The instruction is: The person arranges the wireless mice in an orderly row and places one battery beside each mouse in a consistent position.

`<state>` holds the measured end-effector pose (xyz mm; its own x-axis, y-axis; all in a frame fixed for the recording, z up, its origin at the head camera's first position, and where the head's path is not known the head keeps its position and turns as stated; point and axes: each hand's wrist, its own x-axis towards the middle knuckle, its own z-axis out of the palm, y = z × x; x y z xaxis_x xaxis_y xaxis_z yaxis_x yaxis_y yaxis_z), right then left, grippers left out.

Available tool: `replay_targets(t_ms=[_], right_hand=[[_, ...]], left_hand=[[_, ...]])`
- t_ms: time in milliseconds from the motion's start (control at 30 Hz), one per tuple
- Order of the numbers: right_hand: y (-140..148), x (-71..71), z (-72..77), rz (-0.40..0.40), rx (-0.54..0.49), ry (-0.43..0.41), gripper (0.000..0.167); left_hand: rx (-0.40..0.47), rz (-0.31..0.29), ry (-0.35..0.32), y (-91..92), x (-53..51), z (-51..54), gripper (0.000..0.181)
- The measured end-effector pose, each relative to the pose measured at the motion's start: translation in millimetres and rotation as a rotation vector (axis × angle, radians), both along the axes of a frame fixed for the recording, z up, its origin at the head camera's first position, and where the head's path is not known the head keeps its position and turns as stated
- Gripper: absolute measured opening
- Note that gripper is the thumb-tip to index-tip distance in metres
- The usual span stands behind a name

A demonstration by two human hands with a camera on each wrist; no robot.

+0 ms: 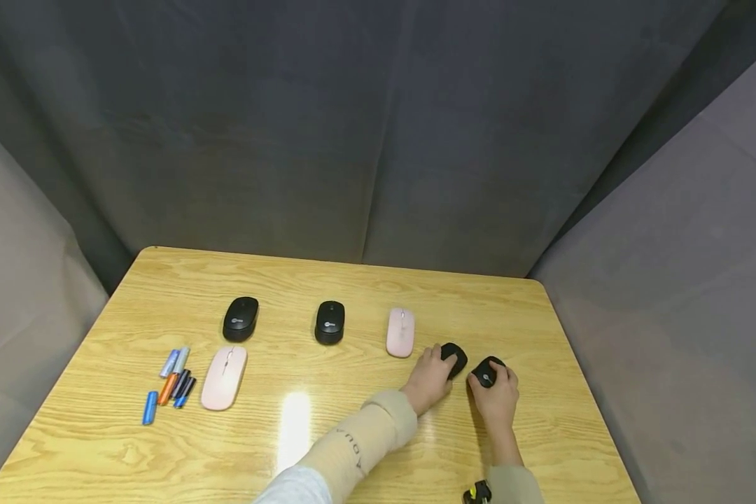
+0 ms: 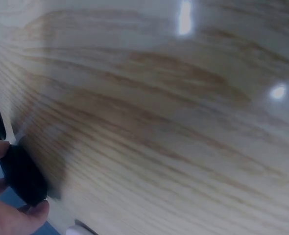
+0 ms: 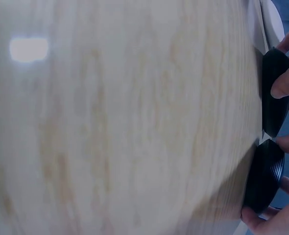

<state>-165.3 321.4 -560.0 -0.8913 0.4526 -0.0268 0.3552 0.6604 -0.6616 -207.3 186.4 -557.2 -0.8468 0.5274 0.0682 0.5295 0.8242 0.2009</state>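
Observation:
At the right part of the table, the left hand [image 1: 430, 381] grips a black mouse [image 1: 455, 360] with fingers and thumb around its sides. Just right of it, the right hand [image 1: 499, 399] holds another black mouse [image 1: 486, 374], thumb on one side and fingers on the other. In the left wrist view the left hand [image 2: 10, 210] has its black mouse [image 2: 23, 174] between thumb and fingers. The right wrist view shows the two mice close together, the left hand's mouse [image 3: 274, 93] above and the right hand's mouse [image 3: 264, 176] below, the right hand [image 3: 281, 215] at its edges.
Left of the hands lie a pink mouse [image 1: 400, 332], a black mouse [image 1: 330, 323], another black mouse [image 1: 241, 318] and a larger pink mouse [image 1: 224, 378]. Several markers [image 1: 169, 388] lie at the left. A small black-and-yellow object [image 1: 477, 492] is beside the right sleeve.

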Motion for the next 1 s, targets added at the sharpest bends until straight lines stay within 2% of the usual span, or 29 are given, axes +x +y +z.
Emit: replay_targets(t_ms=[167,333,467,600,667,833,1000], right_hand=[[0,-1.9,-0.2,-0.023,-0.014,0.039,0.053],[4,-1.1,1.7,-0.026,-0.113,0.075,0.052],[9,1.0,8.5,-0.061,-0.277,0.072,0.052],[9,3.4,20.9,-0.103,-0.544,0.054,0.057],[7,3.5,24.8,-0.132,-0.645,0.043,0.059],[-3,1.9,26.4,-0.13,-0.8,0.048,0.06],[-12,3.5,29.6,-0.087,-0.942,0.038,0.06]], left_hand=[[0.024,-0.01,-0.027,-3.6,0.8,-0.9,0.052],[0.172,-0.023,-0.067,-10.6,3.3,-3.9,0.051],[0.308,-0.046,-0.096,-18.0,7.6,-1.0,0.051],[0.421,-0.028,-0.14,-29.3,12.7,9.2,0.051],[0.483,-0.013,-0.156,-38.0,14.9,13.7,0.052],[0.571,0.017,-0.12,-65.3,18.8,17.5,0.051],[0.614,0.082,-0.086,-98.0,22.5,19.2,0.048]])
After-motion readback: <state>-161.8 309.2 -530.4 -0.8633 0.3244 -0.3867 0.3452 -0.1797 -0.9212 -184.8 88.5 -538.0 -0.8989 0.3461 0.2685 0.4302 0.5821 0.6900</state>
